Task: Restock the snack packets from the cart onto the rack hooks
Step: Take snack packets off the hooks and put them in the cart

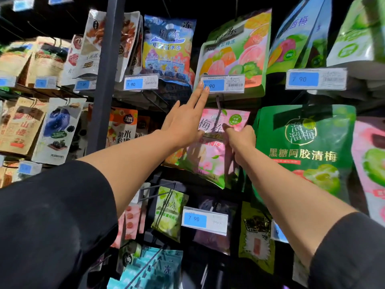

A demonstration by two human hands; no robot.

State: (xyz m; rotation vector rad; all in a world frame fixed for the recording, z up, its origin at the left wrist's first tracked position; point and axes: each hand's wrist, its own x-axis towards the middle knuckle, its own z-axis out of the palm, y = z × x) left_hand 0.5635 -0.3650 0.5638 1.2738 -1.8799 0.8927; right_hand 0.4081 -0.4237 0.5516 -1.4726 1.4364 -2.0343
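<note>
A pink snack packet (210, 151) hangs at the middle of the rack, its top at a metal hook (219, 107). My right hand (239, 138) grips the packet's upper right part, thumb curled over its front. My left hand (187, 119) reaches up with straight fingers, the fingertips touching the blue price tag (221, 84) above the hook and the palm lying over the packet's left edge. No cart is in view.
Hanging packets fill the rack: a large green one (308, 147) right of the pink packet, a fruit-print one (235, 53) above, a blue one (168, 49) upper left. A dark upright post (104, 80) divides the rack. Another price tag (205, 221) sits below.
</note>
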